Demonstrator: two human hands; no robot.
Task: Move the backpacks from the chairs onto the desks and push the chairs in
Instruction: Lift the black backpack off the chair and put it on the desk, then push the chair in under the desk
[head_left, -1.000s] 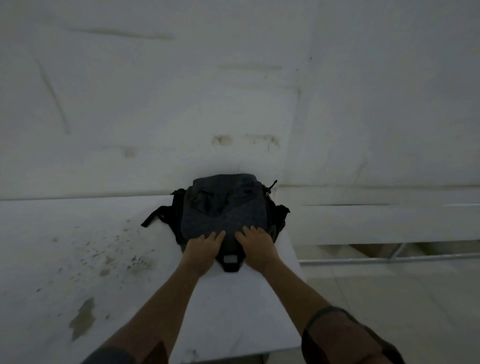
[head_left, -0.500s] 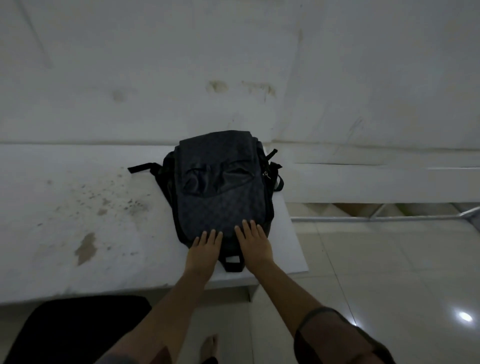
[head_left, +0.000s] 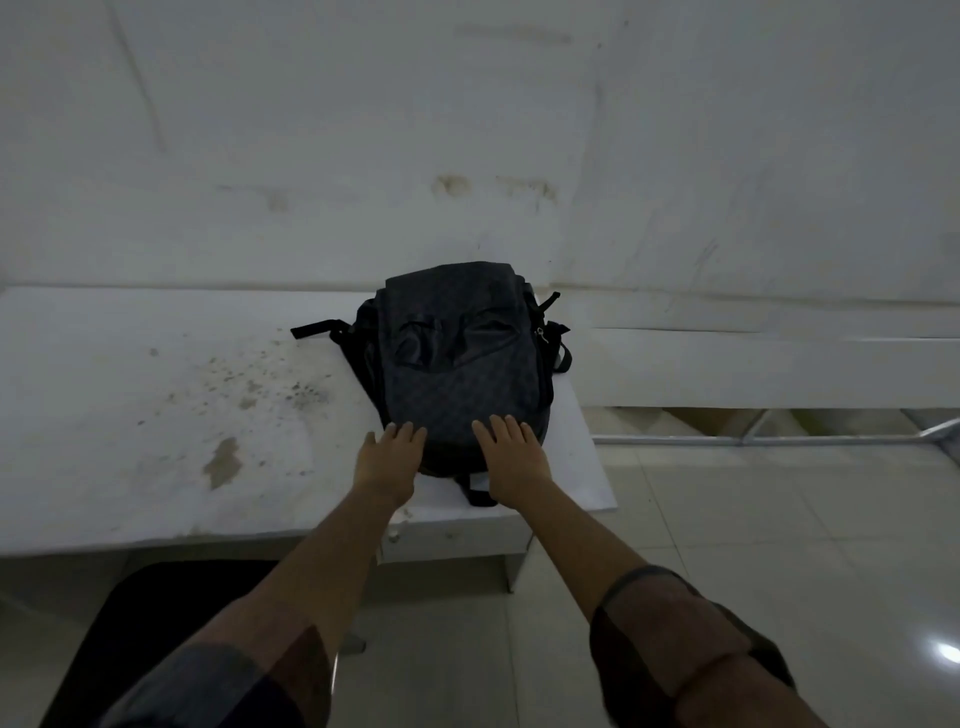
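Touching fingers: backpack's near edge

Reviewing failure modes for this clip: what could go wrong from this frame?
1. The backpack lies by the desk's right edge, its handle loop near the front edge; it could perhaps slide off.
2. Left hand and right hand rest flat, gripping nothing.
3. The black chair isn't pushed in.

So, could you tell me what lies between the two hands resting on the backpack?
In the head view, only the backpack itself: its dark near end and grab loop fill the gap between the left hand and right hand.
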